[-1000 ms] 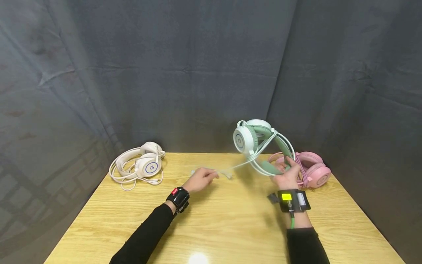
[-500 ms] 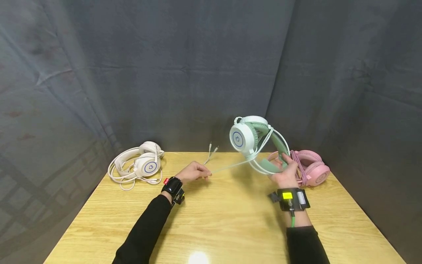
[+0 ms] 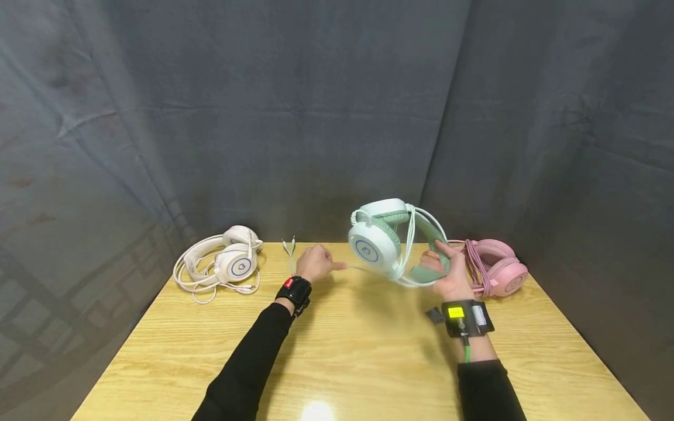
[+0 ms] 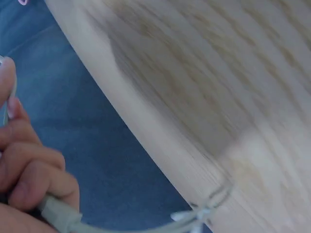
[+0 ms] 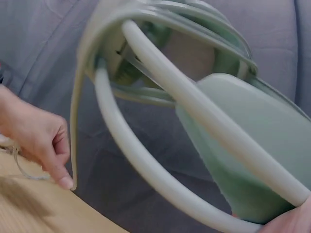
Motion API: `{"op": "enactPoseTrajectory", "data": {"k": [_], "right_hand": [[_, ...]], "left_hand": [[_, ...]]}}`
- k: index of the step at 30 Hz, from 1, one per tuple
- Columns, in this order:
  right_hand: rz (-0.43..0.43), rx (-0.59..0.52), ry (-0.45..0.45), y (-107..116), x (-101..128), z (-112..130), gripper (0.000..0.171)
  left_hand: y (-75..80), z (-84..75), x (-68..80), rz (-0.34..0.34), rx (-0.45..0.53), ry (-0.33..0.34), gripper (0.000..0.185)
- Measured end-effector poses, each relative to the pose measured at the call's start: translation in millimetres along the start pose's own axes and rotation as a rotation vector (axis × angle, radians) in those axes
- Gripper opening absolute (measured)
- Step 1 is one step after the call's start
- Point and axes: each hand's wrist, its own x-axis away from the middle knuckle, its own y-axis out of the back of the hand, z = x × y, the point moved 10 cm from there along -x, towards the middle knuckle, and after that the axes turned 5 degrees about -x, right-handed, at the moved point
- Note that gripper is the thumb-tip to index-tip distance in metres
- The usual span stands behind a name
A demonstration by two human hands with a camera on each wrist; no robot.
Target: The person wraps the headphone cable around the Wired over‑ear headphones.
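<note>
My right hand (image 3: 451, 275) grips the headband of a white-and-green headset (image 3: 375, 244), raised above the table with its earcups pointing left. White cable is wound around its frame. Left of it, my left hand (image 3: 316, 263) pinches the headset's cable (image 5: 74, 121) between thumb and finger, and a stretch of it runs across to the earcups. In the left wrist view the other fingers curl over a pale cable joint (image 4: 58, 213). The cable's two plugs (image 3: 288, 247) stick out beyond that hand, near the table's back edge. In the right wrist view, the pale headband rails (image 5: 214, 111) fill the foreground.
A white headset (image 3: 234, 263) with a loose cable lies at the back left of the wooden table (image 3: 368, 362). At the back right lies a pink headset (image 3: 505, 272), partly behind my right hand. Grey cloth (image 3: 295, 117) hangs behind and at both sides.
The green headset has moved left and tilted, its earcups now lower than half a second ago. My left hand has turned, still with the cable, and the plugs have swung to the left.
</note>
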Motion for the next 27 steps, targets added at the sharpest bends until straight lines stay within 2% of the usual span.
{"op": "enactPoseTrajectory", "data": {"k": [5, 10, 15, 19, 22, 25, 27], "right_hand": [[0.061, 0.064, -0.055, -2.7, -3.9, -8.5, 0.033], [0.086, 0.097, -0.146, -3.5, -5.7, -20.2, 0.036], [0.152, 0.139, -0.196, -12.1, -4.0, -24.8, 0.035], [0.228, 0.205, -0.232, -17.1, -0.2, -23.3, 0.034], [0.269, 0.288, -0.241, -15.7, 0.3, -19.8, 0.034], [0.274, 0.357, -0.245, -12.1, 0.5, -18.3, 0.031], [0.287, 0.384, -0.258, -12.3, 1.8, -20.2, 0.03]], "left_hand": [[2.4, -11.6, -0.4, -0.092, -0.089, -0.023, 0.057], [-3.5, -19.1, -0.7, -0.095, -0.124, -0.066, 0.054], [3.8, -17.9, -2.0, -0.11, -0.059, -0.107, 0.037], [11.3, -18.0, -4.0, -0.089, -0.002, -0.178, 0.02], [20.1, -20.1, -4.8, -0.114, -0.072, -0.229, 0.019], [31.5, -20.0, -5.2, -0.181, -0.173, -0.236, 0.023], [37.1, -22.2, -5.6, -0.209, -0.201, -0.247, 0.024]]}}
